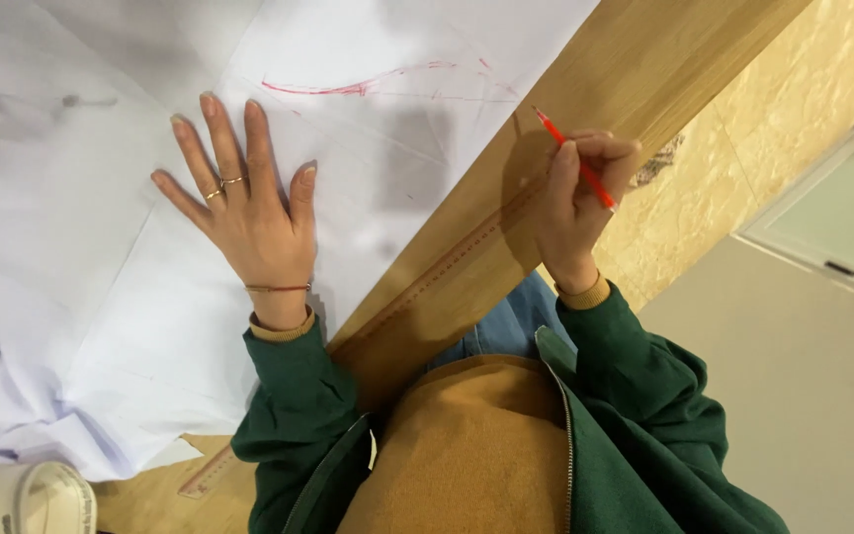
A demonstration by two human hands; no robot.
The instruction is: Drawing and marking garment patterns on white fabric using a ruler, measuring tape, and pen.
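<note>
Left hand (pixel 247 203) spread flat, fingers open, pressing white fabric (pixel 101 297) marked with red curved lines, draped over the wooden bench (pixel 546 129). Right hand (pixel 575 203) closed around a red pencil (pixel 575 160) above the bench edge

White cloth (pixel 101 297) matt, creased; table (pixel 506 208) smooth wood; pencil (pixel 575 163) glossy red.

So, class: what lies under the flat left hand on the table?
The left hand presses flat on white fabric marked with red lines. The fabric lies on a wooden table. Whatever is drawn directly beneath the palm is covered.
</note>
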